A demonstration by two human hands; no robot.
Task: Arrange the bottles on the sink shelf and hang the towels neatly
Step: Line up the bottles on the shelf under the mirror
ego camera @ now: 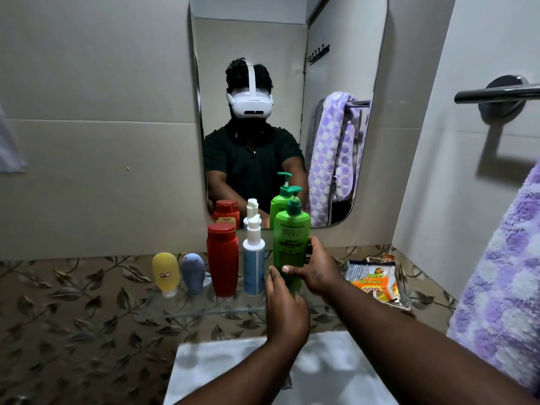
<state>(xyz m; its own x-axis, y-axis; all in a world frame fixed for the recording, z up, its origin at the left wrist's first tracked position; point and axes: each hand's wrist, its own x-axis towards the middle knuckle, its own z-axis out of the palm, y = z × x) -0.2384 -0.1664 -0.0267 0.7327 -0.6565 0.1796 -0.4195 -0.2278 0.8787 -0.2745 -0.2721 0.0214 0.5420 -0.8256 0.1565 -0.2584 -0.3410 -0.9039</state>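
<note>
A tall green pump bottle stands upright at the right end of a row on the clear glass shelf. My right hand is wrapped around its lower right side. My left hand touches its base from the front. Left of it stand a blue-and-white pump bottle, a red bottle, a small grey-blue tube and a small yellow tube. A purple-and-white towel hangs at the right edge, below a dark towel bar.
A mirror above the shelf reflects a person wearing a headset, the bottles and the towel. An orange scrub-pad packet lies on the shelf's right part. The white sink sits below. Leaf-patterned tiles back the shelf.
</note>
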